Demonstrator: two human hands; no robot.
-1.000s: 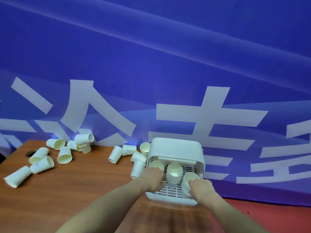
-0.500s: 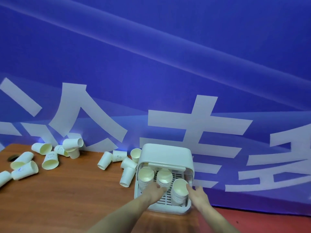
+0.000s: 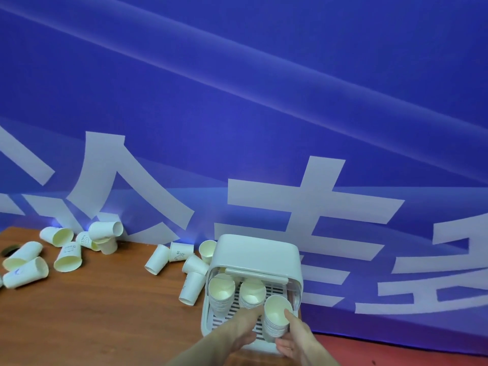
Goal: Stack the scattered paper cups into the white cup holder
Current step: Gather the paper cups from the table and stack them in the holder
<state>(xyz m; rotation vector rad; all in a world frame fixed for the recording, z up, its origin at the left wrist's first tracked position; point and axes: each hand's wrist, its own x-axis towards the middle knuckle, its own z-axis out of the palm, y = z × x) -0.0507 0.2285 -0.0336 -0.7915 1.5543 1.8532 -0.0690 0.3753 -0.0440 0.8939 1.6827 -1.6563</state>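
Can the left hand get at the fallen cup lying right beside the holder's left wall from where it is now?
Probably yes. The left hand rests at the cup holder tray's front, and the fallen cup lies just left of the holder wall on open tabletop, with nothing between them. The holder's wall may crowd the grip.

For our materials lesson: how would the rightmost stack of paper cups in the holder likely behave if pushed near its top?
The rightmost stack is tall, narrow and already leaning, so it would probably tip. Thin paper suggests it is light and its rims crush easily. The right hand beside it seems to steady it.
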